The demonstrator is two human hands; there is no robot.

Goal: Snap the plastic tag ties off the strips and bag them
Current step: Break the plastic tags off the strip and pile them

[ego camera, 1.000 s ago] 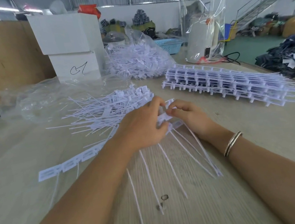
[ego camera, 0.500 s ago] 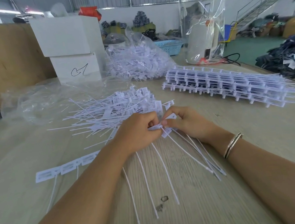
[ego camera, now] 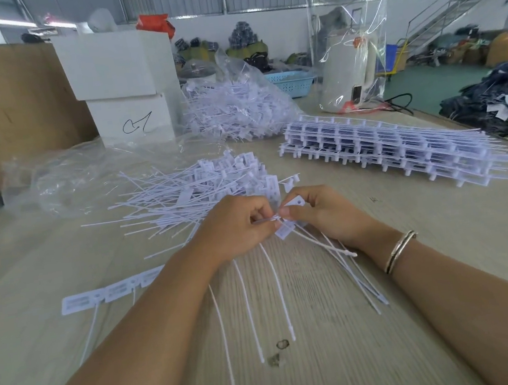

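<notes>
Both hands pinching one strip (ego camera: 285, 220) mid-table, left hand (ego camera: 237, 226) and right hand (ego camera: 322, 212) fingertips curling tight on it, ties trailing toward the camera, loose ties (ego camera: 195, 193) piling just behind, strip stack (ego camera: 384, 147) sitting right, full bag (ego camera: 235, 105) and boxes (ego camera: 124, 83) standing beyond.

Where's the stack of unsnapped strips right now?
Head view, right side of the table: the stack of strips lies beyond the right hand, in front of the bagged white appliance.
</notes>
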